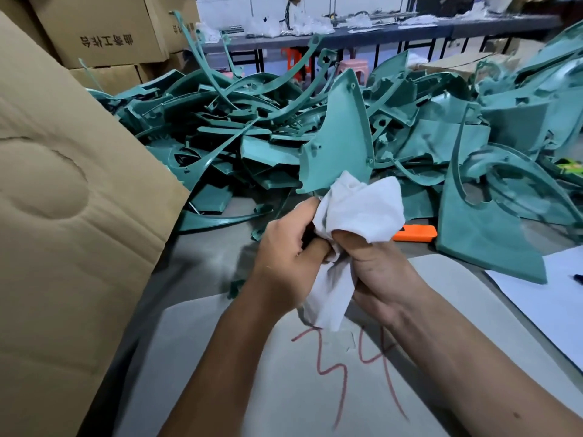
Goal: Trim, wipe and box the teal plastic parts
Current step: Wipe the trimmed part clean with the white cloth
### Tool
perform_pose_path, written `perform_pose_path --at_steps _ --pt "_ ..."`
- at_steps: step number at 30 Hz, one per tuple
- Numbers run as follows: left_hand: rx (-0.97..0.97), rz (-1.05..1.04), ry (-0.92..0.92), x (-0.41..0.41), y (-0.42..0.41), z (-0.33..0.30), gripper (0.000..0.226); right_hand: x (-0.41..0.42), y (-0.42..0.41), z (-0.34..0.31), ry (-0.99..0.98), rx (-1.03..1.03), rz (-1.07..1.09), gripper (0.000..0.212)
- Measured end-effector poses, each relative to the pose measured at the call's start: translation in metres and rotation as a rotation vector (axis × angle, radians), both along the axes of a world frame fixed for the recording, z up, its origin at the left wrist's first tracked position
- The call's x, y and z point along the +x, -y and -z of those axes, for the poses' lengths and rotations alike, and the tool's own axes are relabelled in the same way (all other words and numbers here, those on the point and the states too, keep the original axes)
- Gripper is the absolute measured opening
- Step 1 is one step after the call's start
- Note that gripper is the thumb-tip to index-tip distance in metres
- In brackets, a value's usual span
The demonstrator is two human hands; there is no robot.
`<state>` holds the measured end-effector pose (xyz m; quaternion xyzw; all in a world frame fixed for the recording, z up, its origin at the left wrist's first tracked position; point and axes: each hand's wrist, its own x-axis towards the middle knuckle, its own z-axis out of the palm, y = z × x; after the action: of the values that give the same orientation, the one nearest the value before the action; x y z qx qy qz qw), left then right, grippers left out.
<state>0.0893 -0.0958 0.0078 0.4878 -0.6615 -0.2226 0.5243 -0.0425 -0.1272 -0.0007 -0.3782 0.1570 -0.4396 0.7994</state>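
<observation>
Both hands up over the bench, close together, working one piece: left hand (285, 247) has its fingers curled in around the lower end of a teal fan-shaped part (337, 134) and a fold of the white cloth (356, 212), right hand (375, 266) is curled tight on the same cloth, thumb pushed up into the bunch from below. Part stands roughly upright, narrow tip pointing up and away, lower edge buried in the cloth so the exact grip point on the plastic can't be made out. Loose tail of the cloth hangs down between the wrists toward a grey mat (315, 389) with red scrawl (347, 367) on it. Behind the hands, a big heap of teal plastic parts (239, 134) covers the table: flat panels, curved strips, ring-like frames, all tangled. One large teal panel (485, 222) lies to the right of the hands, leaning on the heap. Orange tool (416, 233) lies flat on the table just right of the cloth, partly hidden by it. White sheet (549, 298) at the right edge, with a dark pen tip barely in view on it. Open cardboard flap (63, 200) fills the left side; stacked cartons (104, 33) with printed characters behind it. Far bench (378, 28) at the back holds white clutter, too small to identify
</observation>
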Motion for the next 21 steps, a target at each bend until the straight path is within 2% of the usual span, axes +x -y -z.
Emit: perform_pose_path --at_steps 2,3,4,5,7,9,11,14,15,16,18,19,21 --pt "0.034 0.045 -0.015 0.006 0.0 0.0 0.008 0.003 0.0 0.003 0.034 0.032 -0.049 0.013" --pt "0.075 0.086 -0.057 0.011 -0.002 0.0 0.002 0.004 0.002 0.0 0.063 0.067 -0.071 0.006" --pt "0.121 0.125 -0.122 0.014 -0.003 -0.001 0.006 0.002 0.007 0.002 0.087 0.105 -0.037 0.008" --pt "0.166 0.171 -0.183 0.018 -0.004 -0.001 0.01 0.0 0.012 0.0 0.059 0.137 0.035 0.016" --pt "0.24 0.23 -0.23 0.021 -0.007 -0.002 0.009 -0.011 0.026 0.0 -0.059 0.142 0.227 0.014" --pt "0.285 0.26 -0.242 0.022 -0.009 -0.005 0.005 -0.019 0.033 0.003 -0.143 0.074 0.305 0.019" --pt "0.322 0.264 -0.269 0.028 -0.012 -0.009 0.001 -0.026 0.039 0.005 -0.265 0.007 0.442 0.01" --pt "0.407 0.242 -0.243 0.041 -0.015 -0.009 0.013 -0.044 0.054 0.004 -0.417 -0.087 0.849 0.023" --pt "0.41 0.217 -0.219 0.043 -0.016 -0.008 0.013 -0.049 0.057 0.002 -0.445 -0.128 0.919 0.024" --pt "0.414 0.193 -0.212 0.044 -0.016 -0.007 0.012 -0.053 0.058 0.001 -0.422 -0.183 0.901 0.026" --pt "0.423 0.188 -0.208 0.044 -0.014 -0.006 0.011 -0.051 0.049 -0.001 -0.392 -0.307 0.643 0.037" --pt "0.422 0.196 -0.208 0.045 -0.014 -0.004 0.011 -0.048 0.043 -0.002 -0.45 -0.393 0.493 0.037" --pt "0.398 0.146 -0.178 0.05 -0.014 -0.001 0.015 -0.045 0.04 -0.001 -0.514 -0.459 0.343 0.026"
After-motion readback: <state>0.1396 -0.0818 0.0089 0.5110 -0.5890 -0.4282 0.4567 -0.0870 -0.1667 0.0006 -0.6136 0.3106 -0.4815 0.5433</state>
